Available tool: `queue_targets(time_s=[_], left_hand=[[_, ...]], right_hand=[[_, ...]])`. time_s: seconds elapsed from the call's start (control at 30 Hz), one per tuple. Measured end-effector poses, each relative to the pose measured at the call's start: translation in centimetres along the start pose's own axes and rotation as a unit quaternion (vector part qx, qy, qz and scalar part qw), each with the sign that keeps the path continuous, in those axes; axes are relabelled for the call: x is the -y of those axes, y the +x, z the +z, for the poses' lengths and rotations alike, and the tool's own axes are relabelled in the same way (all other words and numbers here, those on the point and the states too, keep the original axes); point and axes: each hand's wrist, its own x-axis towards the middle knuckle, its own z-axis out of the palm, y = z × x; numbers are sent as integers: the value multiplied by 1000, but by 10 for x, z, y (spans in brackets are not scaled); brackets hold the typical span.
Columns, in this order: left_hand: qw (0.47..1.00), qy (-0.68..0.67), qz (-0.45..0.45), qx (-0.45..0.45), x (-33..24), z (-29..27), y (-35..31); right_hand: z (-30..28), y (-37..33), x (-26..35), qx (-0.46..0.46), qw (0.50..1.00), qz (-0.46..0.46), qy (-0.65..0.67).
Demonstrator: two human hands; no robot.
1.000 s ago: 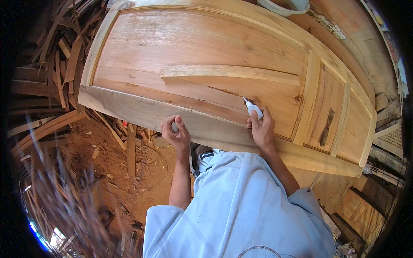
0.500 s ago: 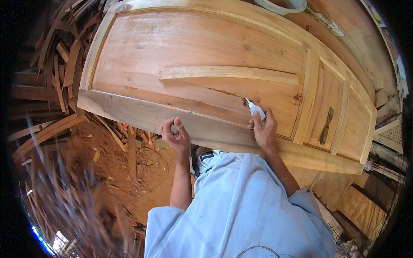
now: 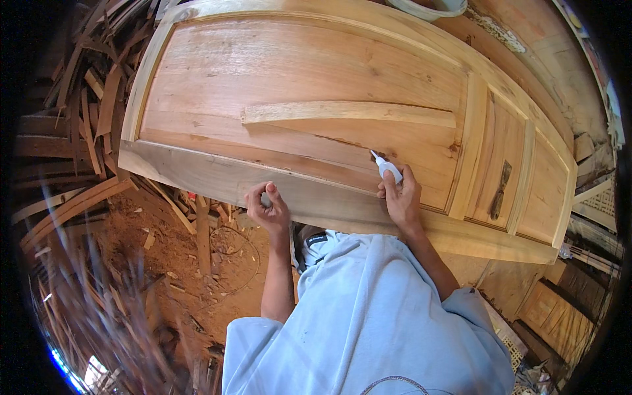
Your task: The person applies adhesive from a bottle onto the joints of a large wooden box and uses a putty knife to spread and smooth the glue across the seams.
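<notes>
My right hand (image 3: 404, 201) is closed around a small white squeeze bottle (image 3: 390, 171) with a thin pointed nozzle. The nozzle tilts up and left over a dark, stained spot beside a crack in the panel of a wooden door (image 3: 263, 59), which lies flat in front of me. At the door's near edge, my left hand (image 3: 268, 207) is curled, thumb and fingers drawn together; whatever may be inside it is hidden. A loose wooden strip (image 3: 349, 113) lies across the panel beyond both hands.
A flat-bladed tool with a dark handle (image 3: 498, 197) rests on the smaller panel at right. A white tub (image 3: 431, 8) stands beyond the far edge. Scrap wood (image 3: 99, 112) is heaped at left, above brown ground with shavings (image 3: 178, 243). Boards (image 3: 559, 309) lie at lower right.
My right hand and the bottle have shifted slightly to the left. The left hand keeps its curled pose, almost unmoved.
</notes>
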Motion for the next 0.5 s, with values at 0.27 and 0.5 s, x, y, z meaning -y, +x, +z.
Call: queue_targets(time_s=[0.27,0.5], left_hand=[[1000,12,5,4,-3,-2,2],[1000,-21,-19,-3,1,0,-2]], right_hand=[[0,-4,2,-11,999,-3,49],[-33,15,7,-41,986,-8,163]])
